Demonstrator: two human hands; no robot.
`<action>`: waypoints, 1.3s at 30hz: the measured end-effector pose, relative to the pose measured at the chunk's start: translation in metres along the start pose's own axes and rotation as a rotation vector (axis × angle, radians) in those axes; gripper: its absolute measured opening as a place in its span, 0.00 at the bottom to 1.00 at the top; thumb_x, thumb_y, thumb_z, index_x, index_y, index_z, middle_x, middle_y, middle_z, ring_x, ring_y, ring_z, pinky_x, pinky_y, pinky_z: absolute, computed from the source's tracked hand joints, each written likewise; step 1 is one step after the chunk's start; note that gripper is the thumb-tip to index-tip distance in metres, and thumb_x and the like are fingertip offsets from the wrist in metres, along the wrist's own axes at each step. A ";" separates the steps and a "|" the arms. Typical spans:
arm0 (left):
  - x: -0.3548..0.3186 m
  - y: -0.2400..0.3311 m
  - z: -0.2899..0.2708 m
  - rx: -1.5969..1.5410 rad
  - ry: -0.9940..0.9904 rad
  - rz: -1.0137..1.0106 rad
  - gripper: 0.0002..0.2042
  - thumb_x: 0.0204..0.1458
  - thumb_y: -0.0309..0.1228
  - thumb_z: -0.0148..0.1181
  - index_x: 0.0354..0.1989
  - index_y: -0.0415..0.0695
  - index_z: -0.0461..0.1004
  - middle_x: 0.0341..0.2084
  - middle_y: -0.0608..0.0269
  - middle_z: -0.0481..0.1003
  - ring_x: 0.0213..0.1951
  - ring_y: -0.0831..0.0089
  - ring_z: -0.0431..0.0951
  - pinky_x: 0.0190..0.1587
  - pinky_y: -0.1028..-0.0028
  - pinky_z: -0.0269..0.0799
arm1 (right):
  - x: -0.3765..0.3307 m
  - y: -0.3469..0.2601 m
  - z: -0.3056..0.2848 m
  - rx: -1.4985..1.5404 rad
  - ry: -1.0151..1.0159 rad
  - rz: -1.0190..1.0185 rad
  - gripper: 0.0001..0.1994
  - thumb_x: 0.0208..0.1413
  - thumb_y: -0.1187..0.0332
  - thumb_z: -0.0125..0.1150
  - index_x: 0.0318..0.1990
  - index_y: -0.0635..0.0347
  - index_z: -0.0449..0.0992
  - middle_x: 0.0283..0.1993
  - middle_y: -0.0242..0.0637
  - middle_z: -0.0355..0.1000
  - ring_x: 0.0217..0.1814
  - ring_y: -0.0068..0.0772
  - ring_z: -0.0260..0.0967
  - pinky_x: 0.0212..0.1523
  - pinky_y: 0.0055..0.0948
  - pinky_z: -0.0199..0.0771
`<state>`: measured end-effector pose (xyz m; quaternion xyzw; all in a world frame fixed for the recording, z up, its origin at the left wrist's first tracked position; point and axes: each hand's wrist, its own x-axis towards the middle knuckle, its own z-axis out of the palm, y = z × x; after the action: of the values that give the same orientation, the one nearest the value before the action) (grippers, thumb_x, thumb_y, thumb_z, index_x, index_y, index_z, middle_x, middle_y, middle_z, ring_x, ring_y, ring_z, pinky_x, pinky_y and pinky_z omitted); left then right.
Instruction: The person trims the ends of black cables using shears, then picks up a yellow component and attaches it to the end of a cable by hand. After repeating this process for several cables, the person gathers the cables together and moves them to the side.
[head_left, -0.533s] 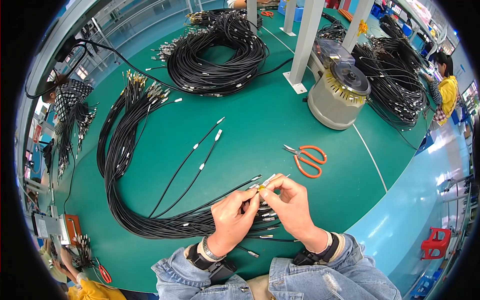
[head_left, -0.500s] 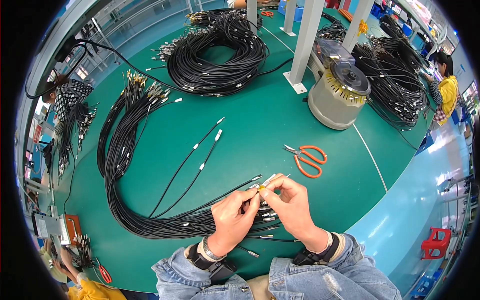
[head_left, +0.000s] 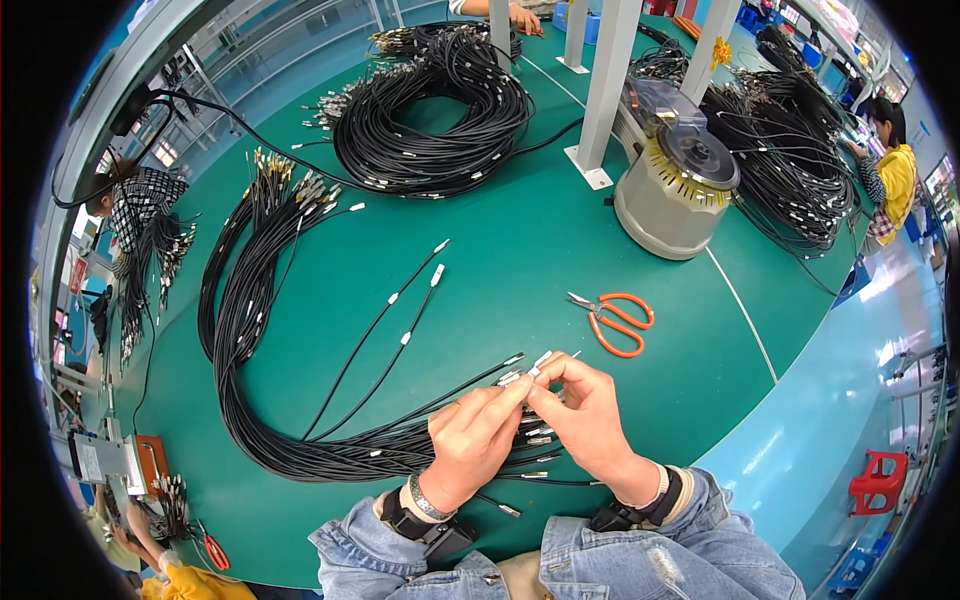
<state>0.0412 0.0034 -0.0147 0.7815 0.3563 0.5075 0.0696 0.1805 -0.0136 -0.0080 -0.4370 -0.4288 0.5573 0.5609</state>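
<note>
My left hand [head_left: 472, 432] and my right hand [head_left: 588, 418] meet at their fingertips over the near middle of the green table. Both are closed in a pinch on a small cable end [head_left: 535, 371] with a whitish tip; the fingers cover most of it. Under and beside my hands runs a thick bundle of black cables [head_left: 285, 448], curving away to the left and far side, its many ends fitted with white labels and metal tips. Two cables [head_left: 401, 345] lie apart from the bundle. Orange-handled scissors [head_left: 622, 325] rest with blades parted, beyond my right hand.
A large coil of black cables [head_left: 425, 165] lies at the far side, another cable pile [head_left: 780, 150] at far right. A grey round machine [head_left: 668, 205] stands beside a metal post [head_left: 606, 90]. Co-workers sit around the table edges. A red stool [head_left: 880, 484] is on the floor at right.
My left fingers have moved over the pinched spot, and the yellow bit seen there before is now hidden. At the far edge a co-worker's hand has reached over the other orange-handled tool.
</note>
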 end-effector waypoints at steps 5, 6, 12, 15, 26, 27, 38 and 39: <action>0.000 0.005 -0.004 0.030 -0.031 -0.074 0.17 0.41 0.14 0.64 0.42 0.41 0.76 0.17 0.63 0.72 0.15 0.78 0.69 0.17 0.81 0.61 | 0.000 0.000 -0.001 -0.010 -0.004 0.010 0.02 0.52 0.77 0.60 0.31 0.65 0.73 0.32 0.29 0.70 0.35 0.17 0.63 0.37 0.20 0.66; 0.001 0.007 -0.005 0.008 -0.051 -0.130 0.17 0.41 0.14 0.64 0.42 0.40 0.76 0.17 0.63 0.72 0.16 0.79 0.69 0.17 0.81 0.61 | 0.000 0.000 -0.001 -0.010 -0.004 0.009 0.02 0.52 0.77 0.60 0.31 0.65 0.73 0.32 0.29 0.70 0.35 0.17 0.63 0.37 0.20 0.66; 0.004 0.013 -0.009 -0.187 -0.078 -0.422 0.12 0.47 0.16 0.60 0.41 0.38 0.75 0.19 0.67 0.74 0.19 0.85 0.69 0.20 0.84 0.61 | 0.000 -0.002 -0.001 0.005 -0.048 0.038 0.01 0.53 0.79 0.59 0.33 0.65 0.74 0.35 0.32 0.70 0.38 0.20 0.65 0.41 0.22 0.66; 0.001 0.011 -0.012 -0.392 -0.131 -0.626 0.11 0.50 0.18 0.59 0.42 0.37 0.73 0.22 0.70 0.74 0.22 0.87 0.69 0.24 0.85 0.62 | 0.000 0.000 -0.002 0.008 -0.055 0.039 0.01 0.54 0.78 0.59 0.34 0.65 0.74 0.36 0.32 0.70 0.39 0.20 0.65 0.42 0.23 0.66; 0.014 0.002 -0.024 -0.897 -0.282 -0.952 0.07 0.53 0.19 0.57 0.40 0.37 0.69 0.27 0.71 0.72 0.31 0.88 0.70 0.32 0.86 0.64 | 0.002 0.005 -0.008 0.044 -0.115 0.041 0.05 0.55 0.73 0.60 0.35 0.65 0.74 0.36 0.32 0.71 0.40 0.20 0.66 0.43 0.23 0.66; 0.015 0.003 -0.024 -0.908 -0.276 -0.953 0.06 0.53 0.19 0.57 0.39 0.37 0.69 0.27 0.71 0.72 0.32 0.88 0.70 0.32 0.86 0.65 | 0.002 0.005 -0.009 0.045 -0.119 0.047 0.05 0.56 0.73 0.60 0.36 0.65 0.74 0.37 0.32 0.71 0.40 0.20 0.66 0.43 0.23 0.66; 0.009 0.007 -0.016 -0.576 -0.131 -0.788 0.03 0.52 0.19 0.58 0.33 0.34 0.71 0.22 0.66 0.74 0.22 0.87 0.71 0.22 0.87 0.63 | 0.002 0.001 -0.008 0.043 -0.103 0.091 0.06 0.55 0.76 0.58 0.40 0.65 0.73 0.38 0.31 0.69 0.42 0.20 0.65 0.45 0.23 0.66; 0.008 0.007 -0.015 -0.556 -0.117 -0.765 0.03 0.52 0.19 0.58 0.32 0.33 0.71 0.21 0.65 0.74 0.20 0.87 0.70 0.20 0.86 0.63 | 0.002 0.001 -0.007 0.035 -0.083 0.113 0.07 0.55 0.75 0.59 0.41 0.65 0.73 0.38 0.31 0.69 0.41 0.20 0.65 0.45 0.23 0.66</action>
<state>0.0338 -0.0004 0.0016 0.5734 0.4644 0.4765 0.4779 0.1870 -0.0121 -0.0105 -0.4270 -0.4166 0.6132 0.5178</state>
